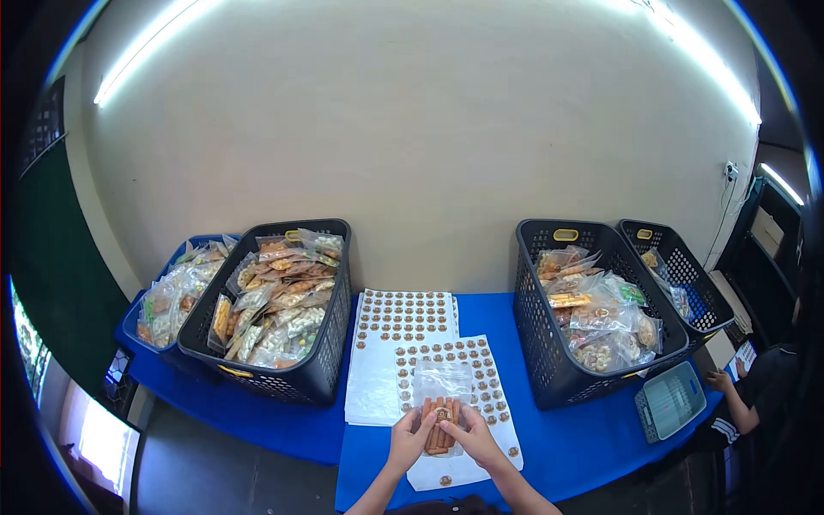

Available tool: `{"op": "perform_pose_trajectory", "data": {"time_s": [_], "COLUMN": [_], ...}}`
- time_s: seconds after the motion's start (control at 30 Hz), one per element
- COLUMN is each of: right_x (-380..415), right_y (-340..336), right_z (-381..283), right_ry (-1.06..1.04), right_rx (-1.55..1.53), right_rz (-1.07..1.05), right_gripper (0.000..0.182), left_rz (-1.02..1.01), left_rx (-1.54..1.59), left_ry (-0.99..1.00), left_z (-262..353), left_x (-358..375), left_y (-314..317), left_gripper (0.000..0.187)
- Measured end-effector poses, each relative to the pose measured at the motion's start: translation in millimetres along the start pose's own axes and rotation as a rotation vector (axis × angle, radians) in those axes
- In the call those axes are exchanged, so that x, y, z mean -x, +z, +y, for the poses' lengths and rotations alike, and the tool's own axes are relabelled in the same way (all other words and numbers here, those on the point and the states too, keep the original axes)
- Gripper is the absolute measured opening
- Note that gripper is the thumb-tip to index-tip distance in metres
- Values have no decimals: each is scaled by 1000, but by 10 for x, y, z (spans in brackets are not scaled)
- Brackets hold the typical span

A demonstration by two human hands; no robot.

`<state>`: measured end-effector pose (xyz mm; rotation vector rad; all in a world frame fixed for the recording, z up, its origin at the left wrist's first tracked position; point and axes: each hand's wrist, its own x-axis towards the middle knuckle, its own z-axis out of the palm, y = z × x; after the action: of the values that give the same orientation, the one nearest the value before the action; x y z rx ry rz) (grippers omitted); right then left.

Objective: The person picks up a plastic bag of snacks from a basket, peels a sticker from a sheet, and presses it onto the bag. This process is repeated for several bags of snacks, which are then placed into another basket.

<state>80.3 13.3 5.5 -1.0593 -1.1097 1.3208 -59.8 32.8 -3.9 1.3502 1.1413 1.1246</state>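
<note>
Between my two hands is a clear plastic bag of brown stick-shaped snacks [440, 433], its clear top pointing away from me. My left hand [408, 438] grips the bag's left side, and my right hand [474, 438] grips the right. Both thumbs press near a round brown sticker [444, 414] on the front of the bag. Beneath the bag lies a white sheet of round brown stickers [429, 475], with some spots bare. To its left, partly overlapped, is a stack of similar sticker sheets [369, 386].
Black baskets of bagged snacks stand on the blue-covered table [369, 463]: one left [322, 378], one right [541, 378]. A blue bin [142, 330] sits far left, another black basket [712, 305] far right. Near a grey-green basket [674, 403] is another person's arm [738, 403].
</note>
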Motion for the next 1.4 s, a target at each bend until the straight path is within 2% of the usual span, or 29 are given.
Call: {"op": "perform_pose_trajectory", "data": {"time_s": [0.2, 0.3, 0.4, 0.57, 0.63, 0.77, 0.83, 0.97, 1.07, 1.17, 1.4], "right_x": [-4, -4, -60, 30, 70, 105, 117, 117, 135, 145, 134], "right_y": [-45, 14, -22, 48, 53, 4, 66, 13, -3, -30, -53], "right_z": [4, -35, 143, 159, 163, 167, 113, 109, 99, 214, 144], "right_ry": [77, 18, -23, -58, -52, -84, -169, -155, -146, -141, -201], "right_rx": [-117, -13, 56, 2, -20, 25, 77, 172, 223, 168, 168], "right_rz": [-28, 69, 146, 247, 270, 197, 187, 144, 96, 39, 86], "right_gripper": [36, 27, 20, 22, 24, 21, 24, 31, 33, 36, 30], "left_rz": [-61, -140, -151, -234, -243, -174, -97, 4, 99, 111, -81], "left_rx": [279, 231, 188, 129, 111, -54, -56, -119, -51, -42, -28], "left_ry": [-81, -111, -54, -12, -55, -135, -71, 20, 107, 74, 81], "left_z": [12, 111, 7, 36, -38, -47, 62, 52, 38, 50, -28], "left_x": [-54, -31, 10, 78, 98, -2, 14, -1, 17, 20, 19], "left_y": [15, -25, 27, 3, 4, 22, 65, 132, 169, 139, 113], "left_gripper": [25, 27, 30, 30, 30, 25, 23, 21, 29, 29, 38]}}
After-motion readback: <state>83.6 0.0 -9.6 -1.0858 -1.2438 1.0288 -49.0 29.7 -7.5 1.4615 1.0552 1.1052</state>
